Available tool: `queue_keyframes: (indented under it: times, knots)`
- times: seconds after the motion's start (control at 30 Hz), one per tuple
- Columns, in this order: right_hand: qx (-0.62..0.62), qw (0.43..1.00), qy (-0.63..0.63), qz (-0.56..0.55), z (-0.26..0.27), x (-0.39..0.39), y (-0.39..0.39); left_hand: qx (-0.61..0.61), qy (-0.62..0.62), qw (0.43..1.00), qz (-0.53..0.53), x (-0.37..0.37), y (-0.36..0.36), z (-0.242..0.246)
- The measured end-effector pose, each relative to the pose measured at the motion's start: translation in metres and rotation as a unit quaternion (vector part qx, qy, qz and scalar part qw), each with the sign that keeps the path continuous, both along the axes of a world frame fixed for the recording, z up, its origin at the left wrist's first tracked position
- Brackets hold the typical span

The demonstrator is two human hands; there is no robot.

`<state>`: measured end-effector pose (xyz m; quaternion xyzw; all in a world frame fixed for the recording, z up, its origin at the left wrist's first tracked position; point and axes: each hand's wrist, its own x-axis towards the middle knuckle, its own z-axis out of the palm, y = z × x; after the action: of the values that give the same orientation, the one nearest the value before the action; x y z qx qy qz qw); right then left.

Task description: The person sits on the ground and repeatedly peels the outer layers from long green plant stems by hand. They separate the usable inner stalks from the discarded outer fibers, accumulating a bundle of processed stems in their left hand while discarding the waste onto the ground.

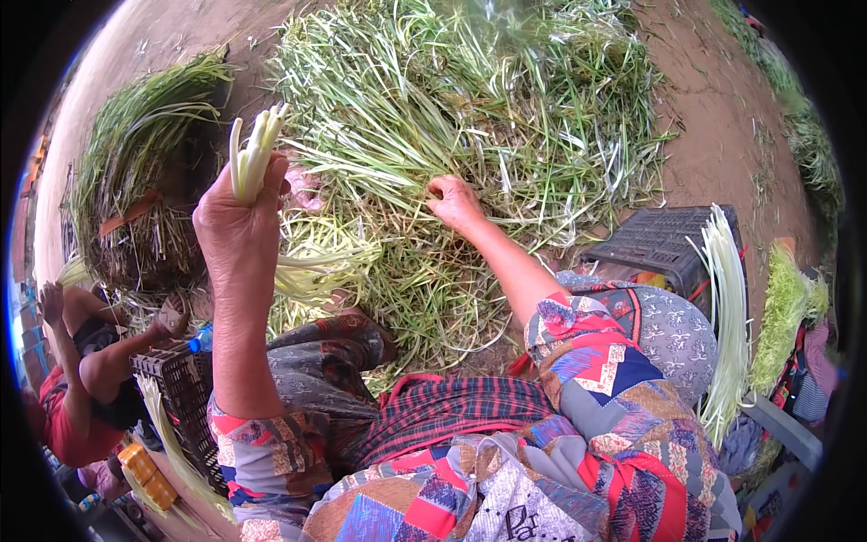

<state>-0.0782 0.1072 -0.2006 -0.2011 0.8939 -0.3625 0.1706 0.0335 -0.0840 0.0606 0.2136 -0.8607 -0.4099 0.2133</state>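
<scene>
My left hand (237,217) is raised at the left and closed around a small bunch of pale stalks (257,152), whose whitish ends stick up above the thumb. Below the wrist, pale yellow-green leaves (325,264) stretch to the right; whether they belong to the held bunch is unclear. My right hand (457,200) rests at the near side of a large heap of long green leaves (420,88), which look like chives. Its thumb and fingers curl together at the leaves, and their tips are partly hidden, so a grip on a leaf cannot be made out.
A black plastic crate (650,237) stands at the right, beside a bundle of long white stalks (725,325). Another crate (176,372) is at my left. A tied green bundle (149,162) lies upper left. Near it sits another person (74,393) in red.
</scene>
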Motion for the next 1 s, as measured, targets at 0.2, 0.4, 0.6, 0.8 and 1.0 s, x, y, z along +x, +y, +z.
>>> queue_keyframes:
  times: [0.2, 0.4, 0.6, 0.8, 1.0]
  knots:
    - [-0.214, 0.972, -0.062, -0.070, 0.039, -0.012, -0.008, 0.010, -0.008, 0.999, -0.043, -0.001, -0.001, -0.005]
    - [-0.289, 0.953, -0.039, -0.081, 0.108, -0.013, -0.002, 0.004, -0.002, 0.999, -0.033, -0.005, 0.008, 0.000]
    - [-0.298, 0.955, -0.006, -0.006, 0.165, 0.001, -0.002, -0.143, 0.034, 0.989, -0.022, -0.013, 0.015, 0.005]
    - [-0.314, 0.943, -0.068, 0.084, 0.191, 0.017, -0.002, -0.211, -0.045, 0.968, -0.125, -0.014, 0.028, -0.005]
    - [-0.324, 0.940, 0.102, 0.011, 0.175, 0.025, -0.013, -0.191, -0.081, 0.967, -0.149, -0.015, 0.044, -0.012]
